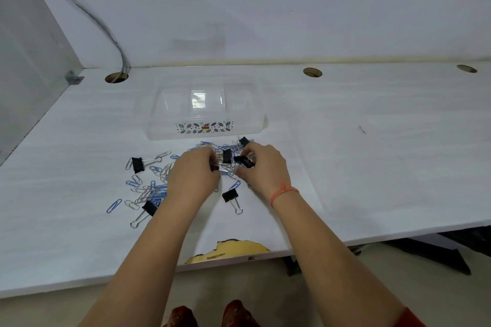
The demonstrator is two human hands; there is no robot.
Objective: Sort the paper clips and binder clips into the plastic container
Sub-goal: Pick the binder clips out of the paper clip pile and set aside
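While the right hand (263, 167) pinched a binder clip (243, 160), the left hand (194, 178) curled into the paper clips (156, 191) beside it, its grip unclear; the plastic container (164, 130) sat just beyond both.

A: Layout off my feed?
B: I've got the plastic container (204, 117) centred on the table (372, 154), behind everything else. Paper clips (148, 191) lie just in front of it, spreading to the near left.
A: Binder clips?
B: Left binder clip (137, 164) at the spread's left edge. Near-left binder clip (150, 207) at its near end. Near binder clip (230, 195) apart, between the wrists. Middle binder clip (226, 156) on the pile between the hands. Far binder clip (244, 141) just before the container.
A: Hands?
B: Left hand (194, 180) and right hand (265, 167) side by side on the pile; right pinches the pinched binder clip (243, 162). Cable (121, 56) drops into the left hole (116, 77) at the back edge.
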